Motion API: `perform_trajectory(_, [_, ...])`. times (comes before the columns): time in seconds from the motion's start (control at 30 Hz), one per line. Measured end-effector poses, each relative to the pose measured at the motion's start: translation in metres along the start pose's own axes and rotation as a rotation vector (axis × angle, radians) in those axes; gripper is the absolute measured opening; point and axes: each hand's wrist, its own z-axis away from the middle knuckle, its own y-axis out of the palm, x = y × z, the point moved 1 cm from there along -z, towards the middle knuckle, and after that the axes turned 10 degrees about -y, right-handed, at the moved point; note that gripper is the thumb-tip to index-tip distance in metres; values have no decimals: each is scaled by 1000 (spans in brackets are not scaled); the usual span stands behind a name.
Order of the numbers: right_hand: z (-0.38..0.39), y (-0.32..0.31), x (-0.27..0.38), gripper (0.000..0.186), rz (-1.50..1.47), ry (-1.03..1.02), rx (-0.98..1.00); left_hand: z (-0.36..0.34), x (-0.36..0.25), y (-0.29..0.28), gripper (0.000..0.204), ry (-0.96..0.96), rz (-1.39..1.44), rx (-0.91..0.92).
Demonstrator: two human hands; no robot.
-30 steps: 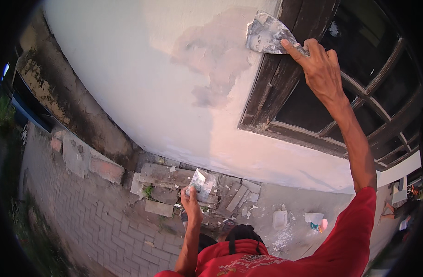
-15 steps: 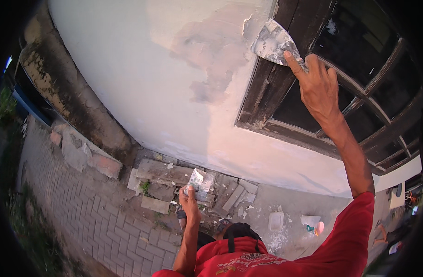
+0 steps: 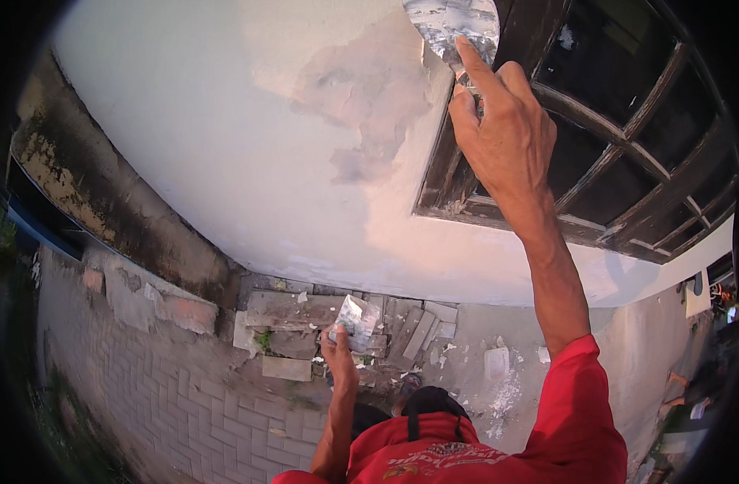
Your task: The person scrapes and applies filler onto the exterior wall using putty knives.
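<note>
My right hand (image 3: 506, 133) is raised against the wall, fingers closed round the handle of a broad putty knife (image 3: 450, 18). The index finger lies along its blade, which is smeared with pale filler and rests at or very close to the wall beside the dark window frame (image 3: 524, 36). Left of the blade, a rough pinkish-grey patch (image 3: 365, 93) marks the white wall (image 3: 216, 121). Low down, my left hand (image 3: 341, 367) grips a second putty knife (image 3: 356, 319), its square-looking blade carrying white filler. The handles are mostly hidden by my fingers.
Wooden boards (image 3: 293, 310) and rubble lie along the wall's foot. A translucent tray (image 3: 496, 363) sits on the floor amid white spatters. Grey paving (image 3: 200, 411) stretches left, below a stained low wall (image 3: 103, 169). Part of another person (image 3: 688, 387) shows at far right.
My right hand has moved up and left with the putty knife, whose blade has turned to point upward. My left hand keeps its putty knife low, shifted slightly.
</note>
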Motion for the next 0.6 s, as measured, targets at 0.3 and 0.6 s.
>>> perform_trajectory(0.3, [5,42,13,49,155,30,-49,-11,-26,-37,19,-12,-35,7])
perform_trajectory(0.6, [40,69,18,53,117,127,4,-7,-23,-58,17,-71,-98,32])
